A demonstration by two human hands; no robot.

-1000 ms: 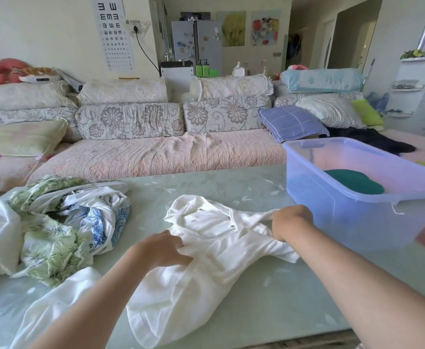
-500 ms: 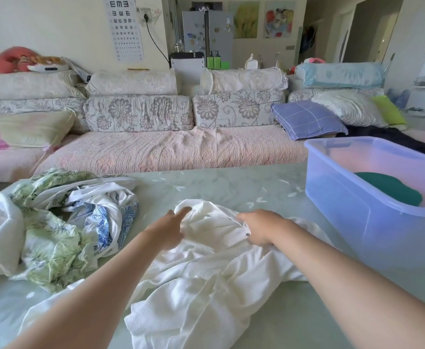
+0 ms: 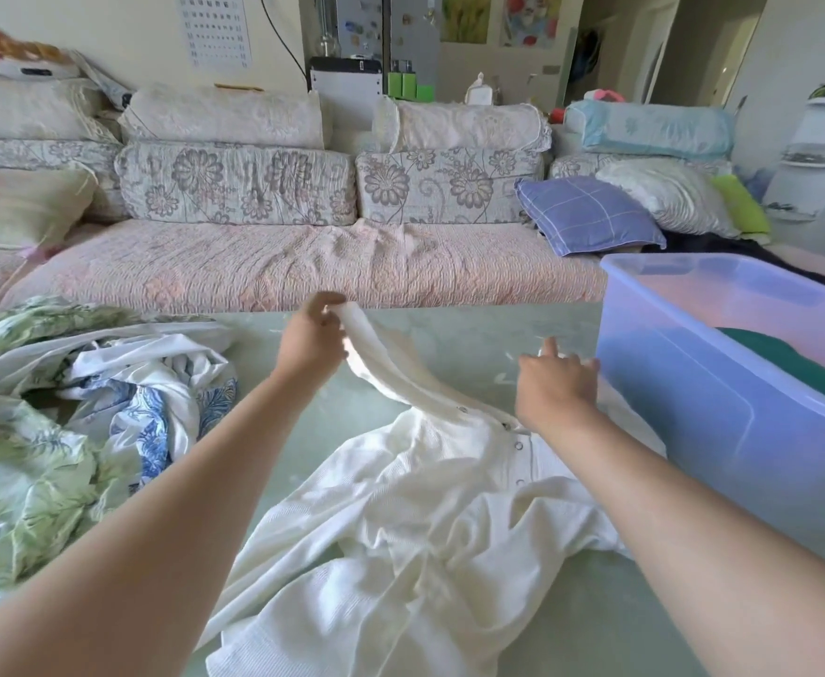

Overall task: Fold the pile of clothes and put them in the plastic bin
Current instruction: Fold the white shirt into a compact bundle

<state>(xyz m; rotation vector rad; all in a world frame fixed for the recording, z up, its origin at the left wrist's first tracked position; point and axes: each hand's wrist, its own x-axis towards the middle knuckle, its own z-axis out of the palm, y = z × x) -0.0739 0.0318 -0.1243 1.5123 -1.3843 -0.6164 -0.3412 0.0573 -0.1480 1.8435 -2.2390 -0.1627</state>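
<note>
Early stage: 1 dark green garment (image 3: pixel 786 356) lies in the plastic bin (image 3: pixel 693 432) at the right edge of the table (image 3: pixel 474 334). Mid-table, the white button shirt (image 3: pixel 425 481) is unfolded. The left hand (image 3: pixel 312 337) pinches its raised collar edge. The right hand (image 3: pixel 554 381) is on the shirt beside the bin, grip unclear. The unfolded pile (image 3: pixel 83 408) waits at the left edge.

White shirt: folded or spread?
Spread, not folded: the shirt lies rumpled across the table; left hand pinches one edge up; right hand: grip hidden.
</note>
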